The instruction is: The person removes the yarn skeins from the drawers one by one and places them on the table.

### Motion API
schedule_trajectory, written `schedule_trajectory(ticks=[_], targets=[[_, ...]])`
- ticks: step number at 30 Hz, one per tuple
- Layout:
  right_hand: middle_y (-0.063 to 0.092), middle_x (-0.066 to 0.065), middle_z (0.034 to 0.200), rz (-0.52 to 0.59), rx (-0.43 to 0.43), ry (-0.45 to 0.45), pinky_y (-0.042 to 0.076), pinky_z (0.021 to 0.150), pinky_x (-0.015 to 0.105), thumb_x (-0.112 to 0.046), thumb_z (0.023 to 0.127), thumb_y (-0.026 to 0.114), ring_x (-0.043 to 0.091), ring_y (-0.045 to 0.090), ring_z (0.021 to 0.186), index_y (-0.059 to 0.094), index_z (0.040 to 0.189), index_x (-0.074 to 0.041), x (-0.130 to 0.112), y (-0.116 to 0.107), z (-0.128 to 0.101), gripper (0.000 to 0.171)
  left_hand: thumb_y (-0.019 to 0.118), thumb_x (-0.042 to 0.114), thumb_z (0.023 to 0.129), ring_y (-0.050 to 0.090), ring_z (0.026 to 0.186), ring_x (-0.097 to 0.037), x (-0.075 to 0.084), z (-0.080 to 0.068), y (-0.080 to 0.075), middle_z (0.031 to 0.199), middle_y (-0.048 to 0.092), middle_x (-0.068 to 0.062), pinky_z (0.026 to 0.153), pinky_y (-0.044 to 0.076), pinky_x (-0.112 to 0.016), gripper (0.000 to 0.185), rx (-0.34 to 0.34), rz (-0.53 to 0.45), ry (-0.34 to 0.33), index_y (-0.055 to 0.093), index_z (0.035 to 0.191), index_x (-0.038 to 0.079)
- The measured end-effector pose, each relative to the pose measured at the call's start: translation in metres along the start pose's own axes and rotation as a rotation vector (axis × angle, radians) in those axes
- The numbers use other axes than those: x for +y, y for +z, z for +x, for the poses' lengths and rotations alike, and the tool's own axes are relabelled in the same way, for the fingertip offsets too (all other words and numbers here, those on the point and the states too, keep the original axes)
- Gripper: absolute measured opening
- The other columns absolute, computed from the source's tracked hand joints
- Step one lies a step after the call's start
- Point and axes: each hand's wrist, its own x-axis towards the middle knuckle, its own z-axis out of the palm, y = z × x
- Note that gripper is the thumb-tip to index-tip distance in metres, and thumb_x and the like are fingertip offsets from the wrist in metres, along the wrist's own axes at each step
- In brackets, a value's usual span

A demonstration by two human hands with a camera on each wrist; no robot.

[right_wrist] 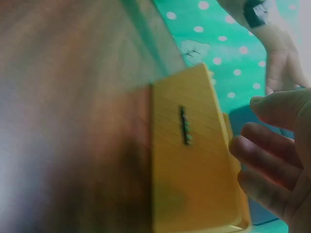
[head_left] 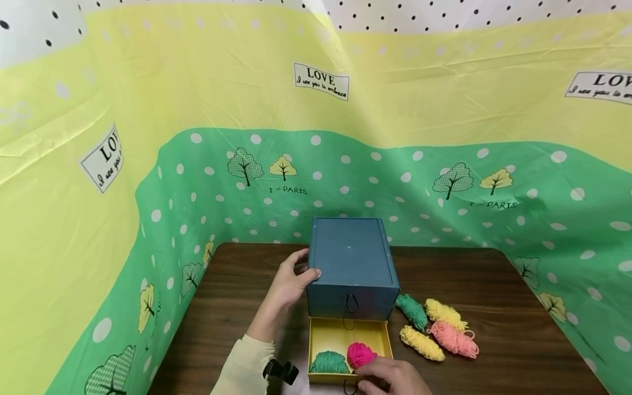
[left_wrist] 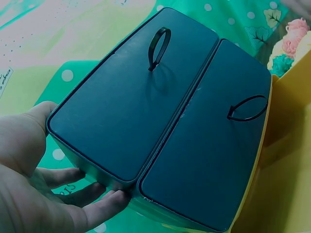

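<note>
A blue drawer box [head_left: 353, 263] stands on the dark wooden table [head_left: 498, 285]. My left hand [head_left: 291, 281] grips its left side, thumb at the top front corner; the left wrist view shows that hand [left_wrist: 34, 160] wrapped round the box [left_wrist: 136, 97] edge. The box's yellow bottom drawer [head_left: 323, 332] is pulled out and holds a green yarn bundle [head_left: 329, 362] and a bright pink yarn ball [head_left: 360, 354]. My right hand [head_left: 387, 377] hovers at the drawer's front edge beside the pink ball. In the right wrist view its fingers [right_wrist: 272, 160] are loosely bent over the drawer [right_wrist: 189, 160], holding nothing.
Several yarn skeins lie right of the box: green [head_left: 412, 310], yellow [head_left: 444, 312], another yellow [head_left: 421, 343] and salmon pink [head_left: 454, 339]. A green and yellow printed cloth backdrop [head_left: 316, 175] walls in the table's back and sides.
</note>
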Motion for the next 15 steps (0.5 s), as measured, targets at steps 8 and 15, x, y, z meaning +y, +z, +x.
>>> schedule_trajectory(ticks=[8,15], targets=[[0.071,-0.009,0.096,-0.004,-0.044,0.324,0.052,0.063,0.026,-0.029,0.091,0.079,-0.005,0.06,0.08,0.079,0.105,-0.019,0.002,-0.017,0.019,0.017,0.07,0.016,0.094,0.054,0.129,-0.04,-0.004,0.0,0.0,0.143,0.051,-0.023,0.1,0.051,-0.048,0.065,-0.005,0.011,0.0,0.045,0.153,0.004],[0.072,-0.003,0.105,0.018,-0.125,0.422,0.056,0.068,0.028,-0.036,0.091,0.078,-0.001,0.064,0.082,0.078,0.112,-0.017,0.013,-0.014,0.026,0.028,0.07,0.016,0.094,0.054,0.129,-0.039,-0.003,0.001,0.0,0.143,0.051,-0.022,0.1,0.051,-0.047,0.064,-0.002,0.01,0.008,0.045,0.152,0.004]])
